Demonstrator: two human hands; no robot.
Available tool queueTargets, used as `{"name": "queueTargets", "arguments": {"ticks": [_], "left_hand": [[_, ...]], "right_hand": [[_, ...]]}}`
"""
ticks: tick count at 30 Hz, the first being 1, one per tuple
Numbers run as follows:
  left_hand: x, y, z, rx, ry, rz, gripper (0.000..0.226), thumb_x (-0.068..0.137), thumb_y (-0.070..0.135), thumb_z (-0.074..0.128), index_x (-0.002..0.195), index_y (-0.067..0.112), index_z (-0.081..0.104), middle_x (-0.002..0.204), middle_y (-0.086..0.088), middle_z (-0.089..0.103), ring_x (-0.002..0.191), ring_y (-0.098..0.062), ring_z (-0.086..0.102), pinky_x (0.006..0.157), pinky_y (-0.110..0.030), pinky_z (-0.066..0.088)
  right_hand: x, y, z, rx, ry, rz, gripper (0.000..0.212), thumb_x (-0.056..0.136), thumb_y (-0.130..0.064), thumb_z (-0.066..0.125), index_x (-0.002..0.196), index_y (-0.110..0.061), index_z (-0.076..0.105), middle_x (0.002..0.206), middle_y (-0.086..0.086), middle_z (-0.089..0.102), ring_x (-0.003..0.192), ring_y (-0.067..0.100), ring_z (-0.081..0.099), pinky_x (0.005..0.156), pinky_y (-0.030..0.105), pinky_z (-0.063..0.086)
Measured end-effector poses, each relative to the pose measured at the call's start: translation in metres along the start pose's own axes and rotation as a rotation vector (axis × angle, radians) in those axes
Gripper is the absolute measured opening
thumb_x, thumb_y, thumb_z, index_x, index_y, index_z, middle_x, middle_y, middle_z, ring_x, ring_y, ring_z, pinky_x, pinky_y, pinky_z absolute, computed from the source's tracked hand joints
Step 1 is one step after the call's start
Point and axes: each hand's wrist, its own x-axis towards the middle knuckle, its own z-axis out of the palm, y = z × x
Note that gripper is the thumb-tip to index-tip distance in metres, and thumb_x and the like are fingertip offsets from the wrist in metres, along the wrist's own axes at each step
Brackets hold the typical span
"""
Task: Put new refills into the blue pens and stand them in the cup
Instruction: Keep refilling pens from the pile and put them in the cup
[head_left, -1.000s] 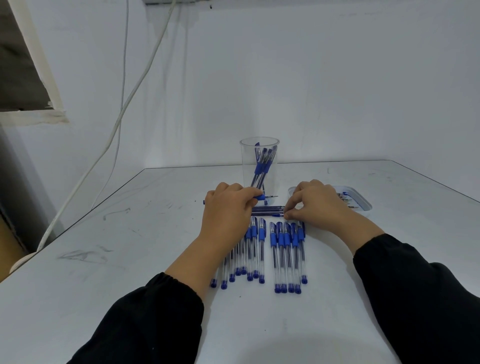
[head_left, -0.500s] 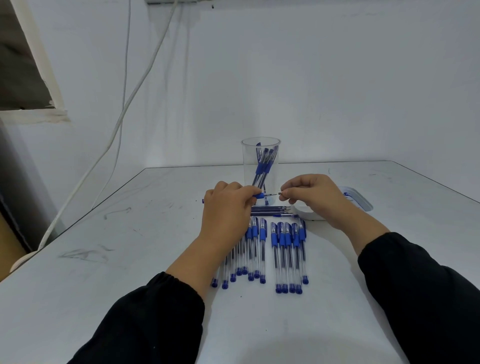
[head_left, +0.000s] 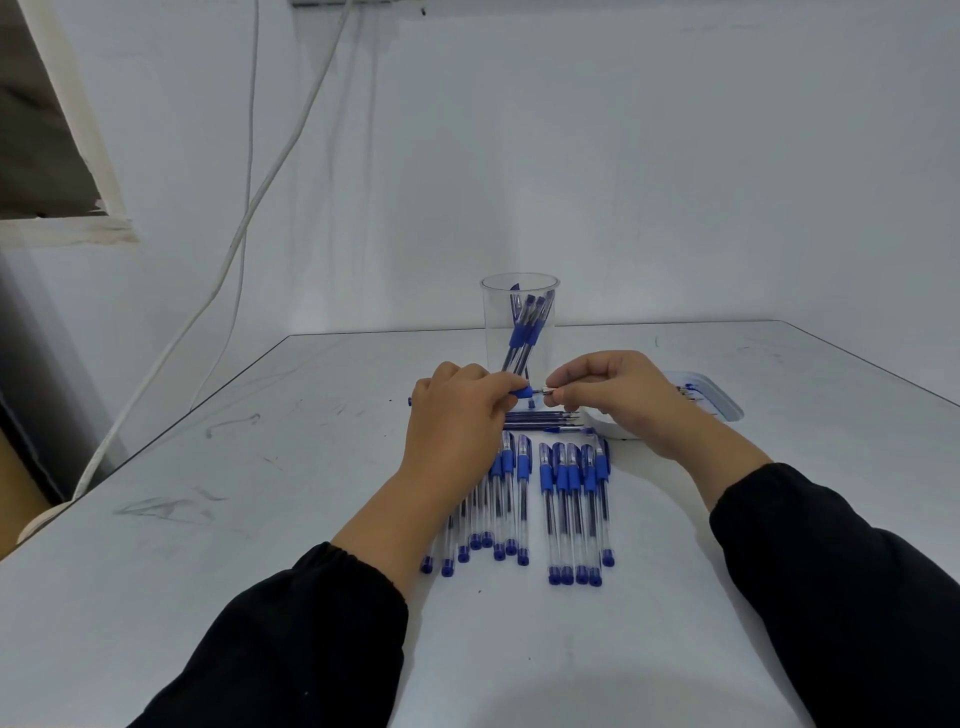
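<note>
My left hand (head_left: 460, 415) grips a blue pen barrel (head_left: 522, 391) lying sideways just above the table, its blue grip end poking out to the right. My right hand (head_left: 618, 395) pinches the small metal pen tip (head_left: 548, 391) right at that end. Behind both hands stands a clear plastic cup (head_left: 519, 325) with a few blue pens leaning inside. Several capped blue pens (head_left: 571, 499) lie in a row in front of me, some hidden under my left wrist. Loose refills (head_left: 540, 415) lie crosswise between the row and the cup.
A shallow white tray (head_left: 722, 402) with small pen parts sits to the right, partly behind my right hand. The white table (head_left: 260, 519) ends at a dark edge on the left. White cables (head_left: 244, 223) hang down the wall at left.
My right hand rose from the refills on the table up to the end of the pen in my left hand and now pinches the tip there. The left hand stayed put.
</note>
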Motion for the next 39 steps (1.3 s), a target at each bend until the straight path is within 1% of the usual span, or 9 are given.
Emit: {"name": "queueTargets", "arguments": {"ticks": [6,13,17,20,24,30,34,36,39], "left_hand": [[0.0,0.0,0.0,-0.016,0.018,0.019,0.028,0.097,0.026,0.048,0.121,0.033,0.061,0.106,0.005,0.065,0.102,-0.017,0.046,0.086,-0.029,0.027],[0.0,0.0,0.001,-0.042,0.039,0.051,0.027,0.096,0.024,0.051,0.119,0.031,0.063,0.102,0.003,0.065,0.1,-0.019,0.048,0.086,-0.03,0.027],[0.0,-0.001,0.002,-0.035,0.049,0.05,0.027,0.095,0.024,0.051,0.119,0.03,0.063,0.102,0.002,0.066,0.1,-0.019,0.048,0.085,-0.03,0.027],[0.0,-0.001,0.002,-0.028,0.052,0.035,0.028,0.096,0.025,0.05,0.12,0.031,0.062,0.104,0.003,0.066,0.101,-0.019,0.048,0.085,-0.03,0.027],[0.0,-0.001,0.002,-0.028,0.056,0.038,0.028,0.096,0.025,0.05,0.12,0.031,0.062,0.105,0.003,0.065,0.101,-0.018,0.048,0.083,-0.028,0.026],[0.0,-0.001,0.003,-0.044,0.072,0.063,0.027,0.095,0.023,0.053,0.118,0.03,0.064,0.102,0.002,0.066,0.099,-0.019,0.049,0.082,-0.028,0.026],[0.0,-0.001,0.003,-0.04,0.069,0.045,0.027,0.095,0.025,0.051,0.119,0.031,0.063,0.105,0.002,0.066,0.101,-0.018,0.049,0.083,-0.029,0.027],[0.0,-0.001,0.003,-0.033,0.066,0.04,0.028,0.096,0.025,0.051,0.12,0.031,0.062,0.106,0.003,0.066,0.101,-0.018,0.048,0.083,-0.028,0.027],[0.0,-0.001,0.002,-0.048,0.081,0.047,0.027,0.095,0.024,0.052,0.118,0.03,0.064,0.102,0.002,0.066,0.098,-0.018,0.048,0.082,-0.028,0.026]], "right_hand": [[0.0,0.001,0.0,0.011,-0.027,-0.02,0.007,0.088,-0.01,0.066,0.092,-0.011,0.072,0.077,0.005,0.073,0.06,0.0,0.059,0.054,0.008,0.041],[0.003,0.004,0.008,-0.095,-0.027,-0.002,0.025,0.096,-0.032,0.054,0.083,-0.018,0.069,0.072,-0.003,0.072,0.07,0.008,0.062,0.082,0.029,0.047],[0.002,0.002,0.011,-0.101,-0.013,0.001,0.031,0.096,-0.039,0.051,0.08,-0.019,0.07,0.072,-0.001,0.071,0.071,0.012,0.062,0.083,0.034,0.048],[0.0,0.001,0.008,-0.091,-0.043,-0.03,0.018,0.092,-0.037,0.06,0.091,-0.022,0.07,0.075,-0.004,0.073,0.073,0.008,0.065,0.08,0.027,0.048],[0.002,0.004,0.005,-0.062,-0.075,-0.056,0.009,0.088,-0.027,0.067,0.094,-0.021,0.068,0.075,-0.004,0.073,0.072,0.005,0.066,0.081,0.028,0.051],[0.001,0.003,0.011,-0.067,-0.043,-0.021,0.035,0.096,-0.043,0.051,0.081,-0.019,0.072,0.074,-0.002,0.073,0.067,0.003,0.062,0.076,0.024,0.046],[0.001,0.003,0.006,-0.07,-0.09,-0.043,0.012,0.088,-0.034,0.066,0.096,-0.024,0.067,0.076,-0.004,0.072,0.075,0.008,0.065,0.079,0.028,0.049],[0.001,0.004,0.005,-0.059,-0.091,-0.049,0.011,0.086,-0.027,0.069,0.096,-0.024,0.065,0.074,-0.005,0.072,0.074,0.007,0.066,0.082,0.031,0.051],[0.001,0.004,0.008,-0.077,-0.083,-0.051,0.014,0.09,-0.035,0.063,0.089,-0.021,0.068,0.074,-0.005,0.072,0.068,0.002,0.064,0.077,0.027,0.048]]}}
